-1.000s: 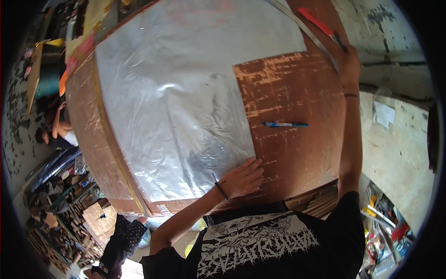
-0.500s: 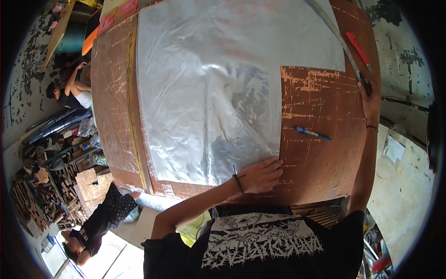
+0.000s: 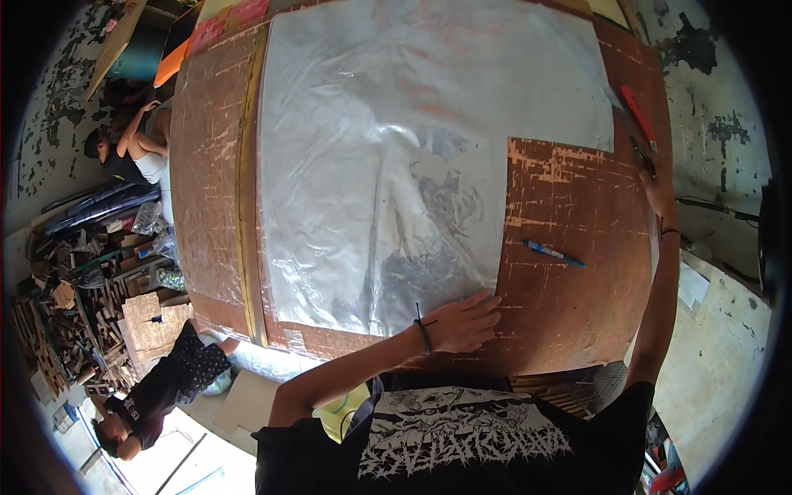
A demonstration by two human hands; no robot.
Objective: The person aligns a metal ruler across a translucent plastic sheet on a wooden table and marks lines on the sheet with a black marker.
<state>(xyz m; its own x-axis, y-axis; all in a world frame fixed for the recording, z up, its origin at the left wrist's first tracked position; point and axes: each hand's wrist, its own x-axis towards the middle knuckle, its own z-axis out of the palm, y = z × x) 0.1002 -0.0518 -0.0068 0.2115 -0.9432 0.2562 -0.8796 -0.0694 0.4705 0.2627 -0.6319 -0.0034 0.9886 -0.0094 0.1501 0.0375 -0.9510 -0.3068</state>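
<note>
A large clear, crinkled plastic sheet (image 3: 322, 190) covers much of the brown worn tabletop (image 3: 569, 330), with a rectangular notch in its right side. My left hand (image 3: 462, 323) lies palm down with its fingers stretched over the sheet's near right corner. At the table's right edge, my right hand (image 3: 657, 191) is closed on a slim dark tool (image 3: 640, 153), its kind too small to tell. Just beyond it lies a red-handled cutter (image 3: 638, 118). A blue pen (image 3: 554, 253) rests on the bare wood between my hands.
A yellowish strip (image 3: 252, 165) runs along the table's left part. Two people sit beyond that side, one far (image 3: 136, 153) and one near (image 3: 169, 388). Wood scraps (image 3: 82, 289) pile up on the left. A peeling wall (image 3: 709, 107) stands close on the right.
The long pale strip that lay over the sheet's right side is gone from there. My right hand has drawn slightly nearer; my left hand stays on the sheet's corner.
</note>
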